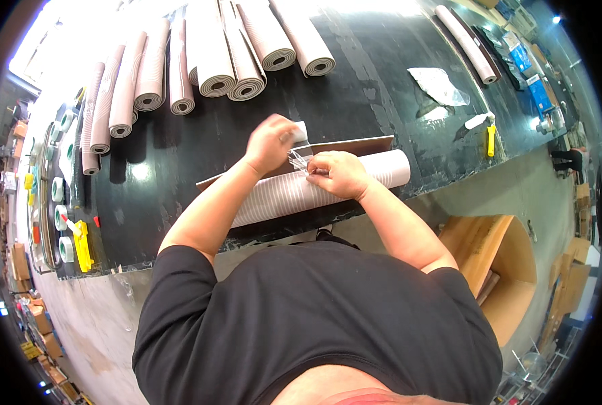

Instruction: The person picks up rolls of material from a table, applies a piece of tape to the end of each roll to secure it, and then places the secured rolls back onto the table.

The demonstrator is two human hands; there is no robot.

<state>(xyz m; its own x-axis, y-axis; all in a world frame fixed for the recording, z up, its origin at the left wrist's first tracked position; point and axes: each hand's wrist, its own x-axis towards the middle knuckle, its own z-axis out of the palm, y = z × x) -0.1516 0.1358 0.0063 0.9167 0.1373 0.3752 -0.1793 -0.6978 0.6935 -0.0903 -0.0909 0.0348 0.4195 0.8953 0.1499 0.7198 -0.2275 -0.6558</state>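
Note:
A pale rolled mat (280, 198) with fine stripes lies across the table's near edge in front of me. Behind it, the brown edge of a flat sheet or mat flap (372, 144) shows. My left hand (270, 144) is slightly blurred above the roll, its fingers closed by a small white piece (300, 131). Thin clear plastic strands (298, 160) stretch between both hands. On top of the roll, my right hand (340, 174) is closed, thumb and fingers pinching those strands. Whether they are tape or film I cannot tell.
Several rolled mats (214, 57) line the far left of the black table (355, 101). A yellow tape dispenser (82, 246) stands left, a yellow-handled tool (491, 138) right, near a clear plastic bag (439, 86). An open cardboard box (510, 270) stands on the floor at right.

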